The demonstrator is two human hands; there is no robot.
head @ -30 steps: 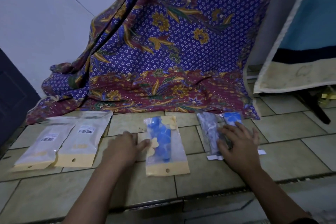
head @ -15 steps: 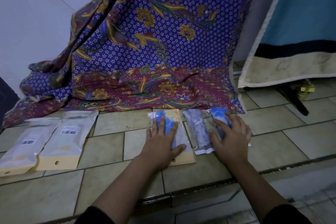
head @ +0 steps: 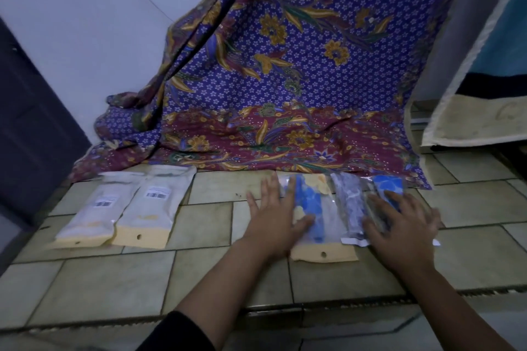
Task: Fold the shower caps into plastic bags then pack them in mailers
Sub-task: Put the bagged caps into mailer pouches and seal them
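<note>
At the far left the outer labelled pack point(head: 94, 214) and the inner labelled pack point(head: 154, 208) lie side by side on the tiled floor point(head: 199, 279), well apart from our hands. We judge them safe unless a careless forearm sweeps them. Our left hand point(head: 271, 216) lies flat with fingers straight and spread, grasping nothing, and its palm and thumb press the left edge of the clear bag with the blue shower cap point(head: 310, 205). That film looks slick and the tiles smooth, so a sideways push could send the bag skating, or trapped air could puff the folded cap out of shape. Just beside it lies the grey-patterned bag point(head: 352, 202). The edges seem to overlap, so lifting one may drag the other. Our right hand point(head: 405, 231) is likewise flat and unclenched, its fingers fanned over the third bag point(head: 389, 186), which lies right at the hem of the batik cloth point(head: 285, 137). A further push could tuck it under the folds. Through the dimness and blur we cannot tell whether any bag is sealed.
</note>
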